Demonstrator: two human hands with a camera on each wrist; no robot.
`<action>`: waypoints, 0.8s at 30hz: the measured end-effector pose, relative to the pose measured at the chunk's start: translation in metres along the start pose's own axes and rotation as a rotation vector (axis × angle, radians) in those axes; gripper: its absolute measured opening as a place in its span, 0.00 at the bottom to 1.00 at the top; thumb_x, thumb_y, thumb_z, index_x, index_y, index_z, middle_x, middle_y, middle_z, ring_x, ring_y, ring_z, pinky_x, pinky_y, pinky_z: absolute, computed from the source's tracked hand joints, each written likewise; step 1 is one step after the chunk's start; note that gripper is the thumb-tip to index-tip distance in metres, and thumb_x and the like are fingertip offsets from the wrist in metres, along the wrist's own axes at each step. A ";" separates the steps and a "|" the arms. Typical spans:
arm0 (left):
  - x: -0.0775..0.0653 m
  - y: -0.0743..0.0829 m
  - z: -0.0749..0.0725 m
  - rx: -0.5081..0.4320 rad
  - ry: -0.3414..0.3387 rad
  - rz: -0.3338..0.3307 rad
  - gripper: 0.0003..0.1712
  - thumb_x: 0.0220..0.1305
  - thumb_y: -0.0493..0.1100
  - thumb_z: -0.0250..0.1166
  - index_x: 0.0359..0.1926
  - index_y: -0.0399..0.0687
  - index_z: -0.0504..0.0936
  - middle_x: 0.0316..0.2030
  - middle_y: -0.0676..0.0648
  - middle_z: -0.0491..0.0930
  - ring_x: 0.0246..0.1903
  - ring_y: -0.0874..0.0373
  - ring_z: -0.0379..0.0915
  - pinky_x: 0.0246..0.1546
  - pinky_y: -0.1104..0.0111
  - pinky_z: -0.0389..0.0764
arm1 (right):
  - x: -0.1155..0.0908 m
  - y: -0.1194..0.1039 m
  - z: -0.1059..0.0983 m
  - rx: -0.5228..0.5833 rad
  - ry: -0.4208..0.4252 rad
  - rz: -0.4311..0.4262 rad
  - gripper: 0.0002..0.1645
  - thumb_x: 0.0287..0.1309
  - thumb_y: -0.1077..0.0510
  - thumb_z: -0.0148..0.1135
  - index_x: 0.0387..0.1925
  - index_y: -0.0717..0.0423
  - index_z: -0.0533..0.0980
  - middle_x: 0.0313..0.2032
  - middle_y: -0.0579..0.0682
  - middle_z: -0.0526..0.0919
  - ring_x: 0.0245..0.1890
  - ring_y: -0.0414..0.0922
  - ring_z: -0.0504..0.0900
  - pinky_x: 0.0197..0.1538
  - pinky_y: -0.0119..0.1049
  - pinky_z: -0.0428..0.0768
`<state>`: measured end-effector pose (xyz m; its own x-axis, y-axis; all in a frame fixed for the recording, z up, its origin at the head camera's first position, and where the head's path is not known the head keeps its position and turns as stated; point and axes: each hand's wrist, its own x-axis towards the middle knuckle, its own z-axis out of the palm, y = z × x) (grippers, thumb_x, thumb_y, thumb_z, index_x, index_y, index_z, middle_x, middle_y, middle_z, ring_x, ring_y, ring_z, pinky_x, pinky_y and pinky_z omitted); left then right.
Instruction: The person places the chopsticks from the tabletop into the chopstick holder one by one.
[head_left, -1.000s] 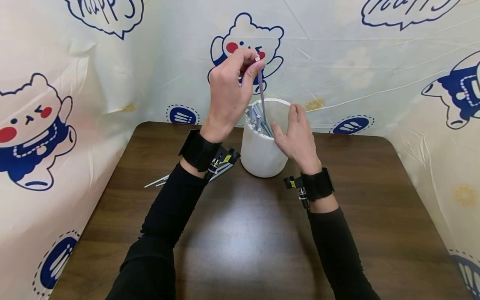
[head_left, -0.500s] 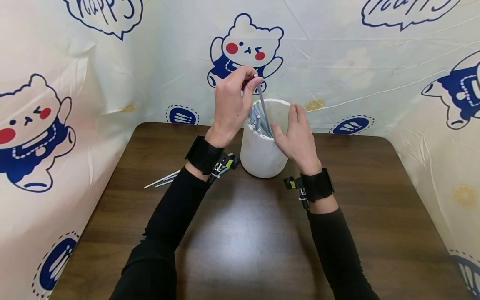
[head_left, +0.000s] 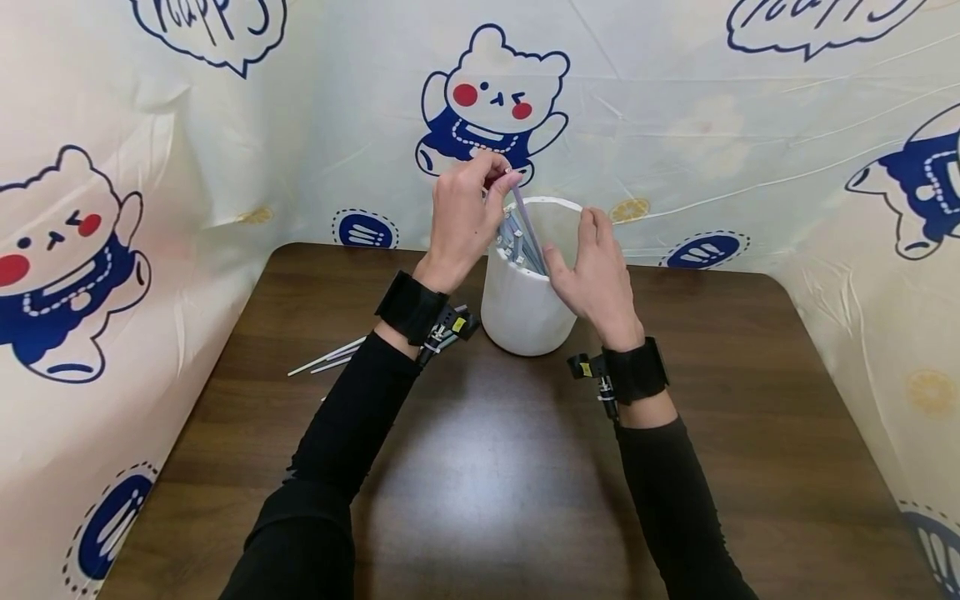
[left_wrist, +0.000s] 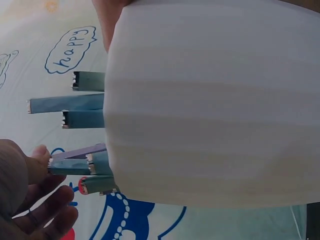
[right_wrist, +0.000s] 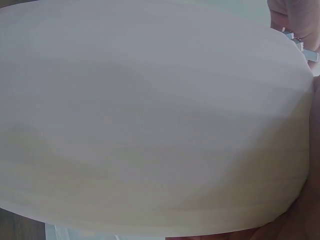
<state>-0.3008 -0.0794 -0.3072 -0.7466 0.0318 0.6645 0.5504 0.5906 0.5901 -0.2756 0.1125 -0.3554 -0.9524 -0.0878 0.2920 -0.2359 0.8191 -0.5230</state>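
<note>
My left hand [head_left: 467, 207] pinches the upper end of a thin purple stick [head_left: 528, 223] between thumb and fingers. The stick slants down past the rim into a white cylindrical container [head_left: 527, 315]; its lower end is hidden inside. Several blue-grey sticks [head_left: 514, 242] lean together on the container's left side. In the left wrist view, blue sticks [left_wrist: 65, 103] with jagged ends poke out past the rim, near the purple stick [left_wrist: 87, 150]. My right hand [head_left: 596, 271] holds the container's right side at the rim, thumb in front. The white wall [right_wrist: 150, 115] fills most of the right wrist view.
On the brown table [head_left: 480, 483], several thin pale sticks [head_left: 326, 358] lie left of the container, partly covered by my left forearm. A light curtain [head_left: 697, 125] printed with cartoon bears hangs behind the table and along both sides.
My left hand has come down toward the container, and the purple stick has sunk lower inside, now tilting more. The right hand and the container have stayed in place.
</note>
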 end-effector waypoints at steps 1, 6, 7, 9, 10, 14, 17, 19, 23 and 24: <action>0.000 -0.001 0.001 0.007 -0.006 -0.006 0.13 0.69 0.45 0.66 0.44 0.39 0.86 0.37 0.41 0.87 0.39 0.50 0.80 0.46 0.64 0.80 | 0.000 0.000 0.000 0.000 0.000 0.000 0.50 0.69 0.38 0.49 0.77 0.67 0.52 0.78 0.61 0.55 0.73 0.62 0.64 0.70 0.64 0.68; 0.001 -0.005 0.002 0.031 -0.028 -0.068 0.14 0.69 0.47 0.66 0.44 0.40 0.87 0.41 0.42 0.87 0.43 0.50 0.81 0.49 0.64 0.80 | 0.000 0.001 -0.001 0.000 -0.001 0.000 0.49 0.69 0.38 0.48 0.78 0.66 0.52 0.78 0.60 0.54 0.73 0.62 0.64 0.70 0.64 0.67; 0.001 -0.005 0.002 0.028 -0.033 -0.085 0.14 0.69 0.47 0.66 0.45 0.41 0.87 0.42 0.42 0.87 0.44 0.50 0.81 0.49 0.64 0.80 | 0.000 0.001 -0.001 -0.001 -0.001 -0.001 0.49 0.69 0.38 0.48 0.78 0.66 0.52 0.78 0.60 0.54 0.74 0.62 0.63 0.71 0.64 0.67; 0.002 -0.007 0.002 0.009 -0.045 -0.122 0.14 0.69 0.48 0.67 0.45 0.41 0.88 0.43 0.42 0.86 0.45 0.51 0.80 0.50 0.65 0.80 | 0.000 0.001 -0.001 0.000 -0.002 0.000 0.49 0.69 0.38 0.48 0.78 0.66 0.51 0.78 0.60 0.54 0.74 0.62 0.63 0.71 0.64 0.66; 0.003 -0.007 0.002 -0.001 -0.052 -0.141 0.14 0.68 0.48 0.68 0.45 0.41 0.88 0.43 0.43 0.86 0.45 0.51 0.80 0.50 0.66 0.80 | 0.000 0.001 -0.001 0.001 -0.003 0.001 0.49 0.69 0.38 0.48 0.78 0.66 0.52 0.78 0.60 0.54 0.74 0.62 0.63 0.71 0.64 0.66; 0.003 -0.010 -0.001 -0.038 -0.086 -0.216 0.14 0.67 0.49 0.69 0.44 0.44 0.90 0.43 0.44 0.86 0.46 0.53 0.79 0.48 0.68 0.79 | -0.001 0.001 -0.001 0.000 -0.007 0.004 0.49 0.69 0.38 0.48 0.78 0.65 0.51 0.78 0.60 0.53 0.74 0.62 0.63 0.71 0.64 0.66; 0.004 -0.013 -0.002 -0.042 -0.102 -0.244 0.14 0.67 0.50 0.69 0.44 0.45 0.91 0.44 0.45 0.86 0.45 0.53 0.79 0.47 0.68 0.78 | 0.000 0.000 0.000 -0.003 -0.004 0.002 0.49 0.69 0.38 0.47 0.78 0.65 0.52 0.78 0.60 0.54 0.74 0.62 0.63 0.71 0.64 0.66; 0.004 -0.015 -0.003 -0.054 -0.102 -0.252 0.15 0.67 0.50 0.68 0.45 0.46 0.90 0.46 0.45 0.86 0.44 0.53 0.80 0.46 0.68 0.80 | 0.000 0.000 0.000 -0.005 0.000 -0.001 0.49 0.69 0.38 0.48 0.78 0.66 0.52 0.78 0.60 0.54 0.74 0.62 0.63 0.71 0.64 0.66; 0.002 -0.021 -0.007 -0.103 -0.060 -0.247 0.16 0.69 0.50 0.66 0.48 0.44 0.88 0.47 0.44 0.86 0.44 0.53 0.80 0.48 0.66 0.81 | 0.000 0.000 0.000 -0.005 0.005 0.000 0.49 0.69 0.37 0.47 0.78 0.65 0.52 0.78 0.60 0.54 0.74 0.61 0.63 0.71 0.64 0.67; 0.001 -0.024 -0.008 -0.121 -0.042 -0.248 0.16 0.70 0.50 0.65 0.48 0.43 0.87 0.46 0.44 0.86 0.44 0.54 0.80 0.48 0.66 0.81 | 0.000 -0.001 0.000 -0.004 0.003 0.001 0.50 0.69 0.37 0.47 0.78 0.65 0.52 0.78 0.60 0.54 0.74 0.61 0.63 0.71 0.64 0.66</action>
<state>-0.3116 -0.1000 -0.3168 -0.8775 -0.0670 0.4749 0.3875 0.4844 0.7844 -0.2756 0.1122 -0.3548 -0.9519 -0.0852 0.2942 -0.2341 0.8216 -0.5197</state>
